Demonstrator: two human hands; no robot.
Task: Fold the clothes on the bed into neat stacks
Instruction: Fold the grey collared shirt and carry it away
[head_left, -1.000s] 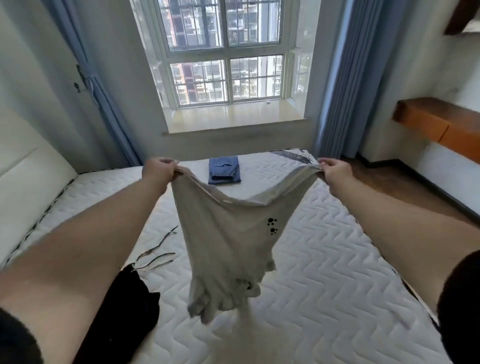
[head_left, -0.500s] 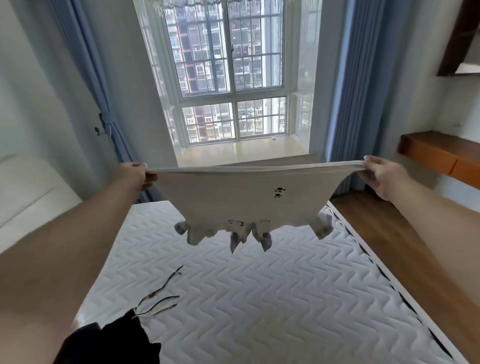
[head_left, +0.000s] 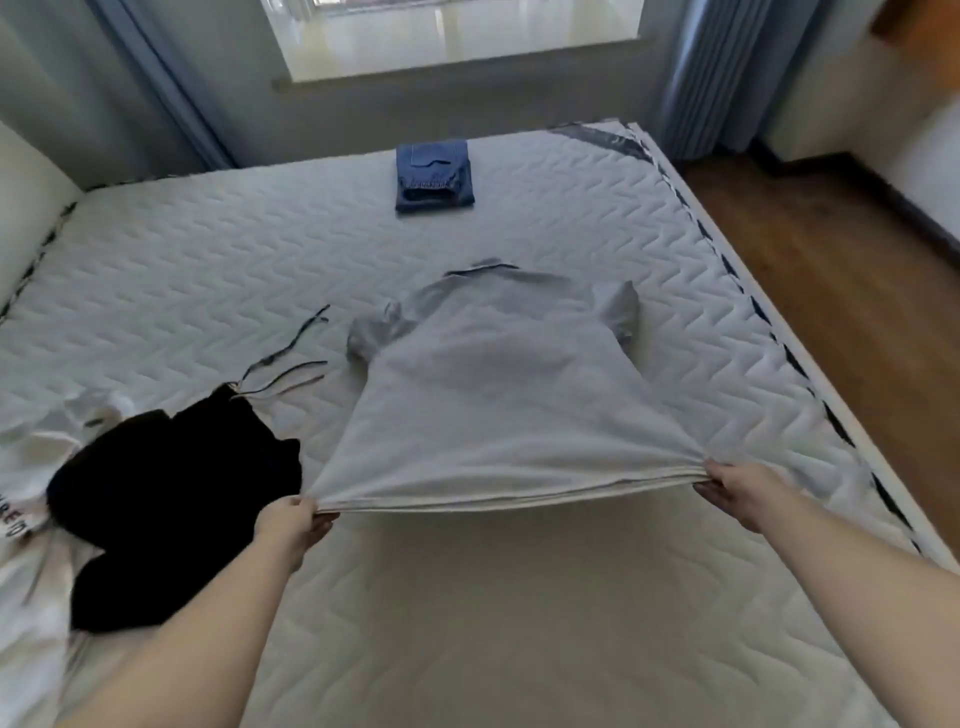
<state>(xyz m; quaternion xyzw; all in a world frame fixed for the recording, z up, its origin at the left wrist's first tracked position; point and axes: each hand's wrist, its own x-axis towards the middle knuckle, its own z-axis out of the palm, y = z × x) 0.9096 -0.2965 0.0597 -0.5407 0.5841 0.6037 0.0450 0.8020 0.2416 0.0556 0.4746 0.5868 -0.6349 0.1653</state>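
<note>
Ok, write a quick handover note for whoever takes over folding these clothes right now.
Left hand grips the near left corner of the grey shirt's hem; right hand grips the near right corner.
The shirt is spread over the mattress, collar pointing away, hem lifted slightly.
Done: folded blue jeans sit at the far edge.
Left: lay the hem down, fold the shirt, then the black garment and the white garment at left.
</note>
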